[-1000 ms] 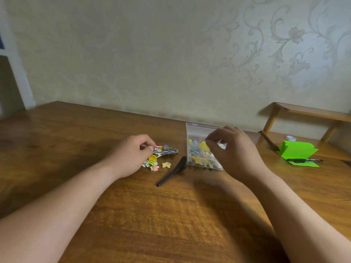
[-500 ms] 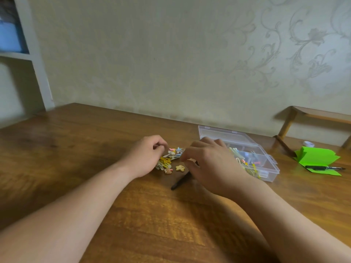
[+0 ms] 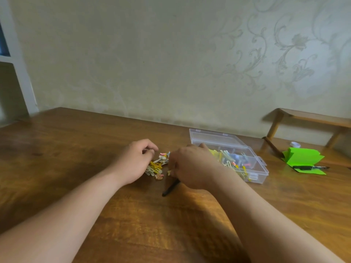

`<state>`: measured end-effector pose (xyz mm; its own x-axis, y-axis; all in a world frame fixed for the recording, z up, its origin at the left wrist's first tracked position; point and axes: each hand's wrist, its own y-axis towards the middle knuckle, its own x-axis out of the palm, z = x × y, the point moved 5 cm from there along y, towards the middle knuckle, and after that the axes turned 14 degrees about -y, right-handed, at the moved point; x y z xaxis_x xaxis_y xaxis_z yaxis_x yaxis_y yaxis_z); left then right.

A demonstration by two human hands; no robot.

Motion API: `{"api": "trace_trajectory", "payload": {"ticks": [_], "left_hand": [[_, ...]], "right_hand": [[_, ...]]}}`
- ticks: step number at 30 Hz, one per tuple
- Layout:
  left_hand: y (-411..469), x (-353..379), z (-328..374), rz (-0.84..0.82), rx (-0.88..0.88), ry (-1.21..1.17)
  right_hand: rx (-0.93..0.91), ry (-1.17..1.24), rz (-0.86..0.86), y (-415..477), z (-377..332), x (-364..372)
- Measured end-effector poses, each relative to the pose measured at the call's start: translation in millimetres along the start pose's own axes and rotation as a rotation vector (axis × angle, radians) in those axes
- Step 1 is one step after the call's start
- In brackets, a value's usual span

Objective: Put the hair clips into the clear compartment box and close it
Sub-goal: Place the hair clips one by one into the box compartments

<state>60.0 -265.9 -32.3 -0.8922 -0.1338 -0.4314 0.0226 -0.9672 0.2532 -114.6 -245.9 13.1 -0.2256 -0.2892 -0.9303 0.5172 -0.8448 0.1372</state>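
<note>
A pale wall with a faint scrolled floral pattern rises behind a brown wooden worktop [image 3: 76, 149], and a white frame edges the far left. On the worktop, a loose pile of small hair clips [image 3: 156, 167] — yellow, white, pink — lies between the two hands. The left hand [image 3: 135, 161] rests at the pile's left side, fingers curled inward with thumb and forefinger pinched close together at the pile's upper edge; whether a clip sits between them cannot be told. The right hand [image 3: 191, 168] is cupped, back upward, over the pile's right side, its fingertips hidden, so its grasp cannot be told either. A long black hair clip [image 3: 170, 189] pokes out from under the right hand toward the viewer. Just right of that hand stands the clear compartment box [image 3: 256, 172], its lid [image 3: 214, 138] laid open and back toward the wall; coloured clips already lie in its compartments. Farther right sits a bright green folded paper [image 3: 302, 158] with a black pen [image 3: 309, 168] on it, beneath a low wooden shelf [image 3: 313, 118] against the wall.
</note>
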Motion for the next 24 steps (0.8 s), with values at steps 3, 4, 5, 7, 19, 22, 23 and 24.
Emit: {"api": "trace_trajectory", "payload": {"ticks": [3, 4, 5, 7, 19, 22, 23, 24], "left_hand": [[0, 0, 0, -0.001, 0.006, -0.019], [0, 0, 0, -0.002, 0.007, -0.026], [0, 0, -1, -0.003, 0.007, -0.035], [0, -1, -1, -0.001, 0.01, -0.045], [1, 0, 0, -0.03, 0.035, 0.01], [1, 0, 1, -0.029, 0.037, 0.027], [1, 0, 1, -0.03, 0.037, 0.028], [1, 1, 1, -0.031, 0.036, 0.027]], "right_hand": [[-0.022, 0.033, 0.03, -2, -3, -2], [-0.028, 0.047, 0.045, -3, -4, -2], [-0.036, 0.06, 0.063, -4, -6, -3], [-0.053, 0.084, 0.096, -4, -11, -3], [0.484, 0.423, 0.226, -66, 162, 0], [0.546, 0.439, 0.227, -87, 181, 19], [0.55, 0.425, 0.203, -90, 183, 25], [0.546, 0.409, 0.175, -92, 184, 29]]}}
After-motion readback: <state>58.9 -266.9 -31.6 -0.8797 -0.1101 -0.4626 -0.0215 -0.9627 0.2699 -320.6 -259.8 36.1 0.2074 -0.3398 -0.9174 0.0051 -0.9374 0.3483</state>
